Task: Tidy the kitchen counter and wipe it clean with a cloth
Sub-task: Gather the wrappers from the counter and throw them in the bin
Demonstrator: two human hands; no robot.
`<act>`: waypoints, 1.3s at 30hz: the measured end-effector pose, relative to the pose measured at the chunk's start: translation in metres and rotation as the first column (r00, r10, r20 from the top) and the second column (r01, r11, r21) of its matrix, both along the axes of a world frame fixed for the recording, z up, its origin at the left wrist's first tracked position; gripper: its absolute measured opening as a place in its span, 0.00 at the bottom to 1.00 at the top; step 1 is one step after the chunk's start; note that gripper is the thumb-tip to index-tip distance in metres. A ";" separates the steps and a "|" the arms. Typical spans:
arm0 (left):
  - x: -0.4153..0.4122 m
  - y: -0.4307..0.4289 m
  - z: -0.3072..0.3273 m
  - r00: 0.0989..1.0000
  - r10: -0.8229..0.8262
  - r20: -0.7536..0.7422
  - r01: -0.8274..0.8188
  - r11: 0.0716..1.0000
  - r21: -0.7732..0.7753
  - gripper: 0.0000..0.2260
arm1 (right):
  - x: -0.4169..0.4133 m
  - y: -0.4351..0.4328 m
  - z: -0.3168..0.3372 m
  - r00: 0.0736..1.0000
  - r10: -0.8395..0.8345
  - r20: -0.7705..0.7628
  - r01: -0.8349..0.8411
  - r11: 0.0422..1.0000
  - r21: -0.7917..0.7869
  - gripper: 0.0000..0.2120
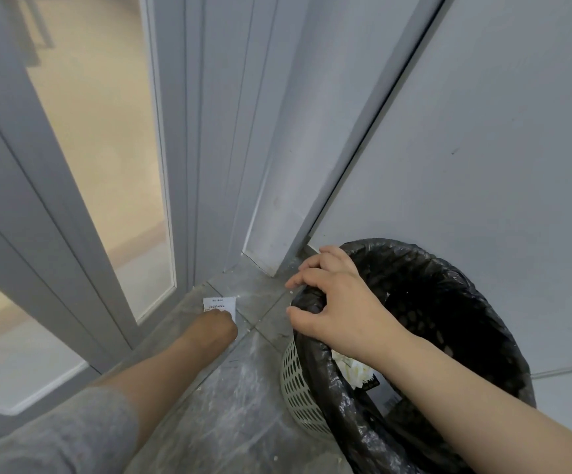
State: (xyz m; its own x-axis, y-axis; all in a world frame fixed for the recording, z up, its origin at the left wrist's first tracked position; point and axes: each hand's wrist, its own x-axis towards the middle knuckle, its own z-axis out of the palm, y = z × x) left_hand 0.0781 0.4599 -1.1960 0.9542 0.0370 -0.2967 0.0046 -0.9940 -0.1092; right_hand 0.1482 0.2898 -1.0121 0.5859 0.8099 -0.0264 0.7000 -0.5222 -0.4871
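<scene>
right hand grips lined bin; white scraps, perhaps paper, inside.

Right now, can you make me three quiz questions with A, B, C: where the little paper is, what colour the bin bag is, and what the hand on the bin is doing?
1. Where does the paper slip lie?
A. Inside the bin
B. On the floor tiles by the glass door
C. On a shelf

2. What colour is the bin bag?
A. Black
B. Blue
C. Red

3. What is the right hand doing?
A. Hanging free
B. Gripping the bag-covered rim of the basket
C. Holding a cloth

Answers:
1 B, the slip lies flat on the grey tiles, where the left hand reaches it.
2 A, the liner folded over the pale perforated basket is black.
3 B, its fingers curl over the rim.
</scene>
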 end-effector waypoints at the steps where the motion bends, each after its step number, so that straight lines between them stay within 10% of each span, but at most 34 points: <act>1: 0.001 0.001 -0.005 0.998 0.007 0.055 -0.008 1.000 0.005 0.07 | 0.000 0.000 0.000 1.000 0.000 -0.002 0.000 1.000 0.001 0.14; 5: 0.000 0.012 -0.008 0.962 0.243 -0.121 -0.259 0.956 -0.138 0.12 | 0.000 0.001 0.000 1.000 -0.001 0.001 0.001 1.000 -0.007 0.15; 14: -0.017 0.014 0.115 0.749 0.621 0.231 -0.274 0.608 -0.745 0.14 | 0.004 -0.004 0.040 0.991 -0.110 0.078 0.108 0.994 0.030 0.23; 20: -0.028 -0.008 0.219 0.681 0.566 0.464 -0.006 0.639 -0.769 0.13 | 0.011 -0.025 0.085 0.925 -0.380 0.017 0.368 0.905 0.211 0.16; 31: 0.004 -0.086 0.251 0.781 0.415 0.467 0.121 0.633 -0.764 0.05 | 0.039 -0.095 0.093 0.763 -0.630 -0.144 0.642 0.764 0.055 0.13; 39: 0.012 -0.100 0.227 0.897 0.391 0.206 -0.127 0.674 -0.728 0.07 | 0.052 -0.119 0.092 0.768 -0.597 -0.231 0.601 0.797 -0.060 0.11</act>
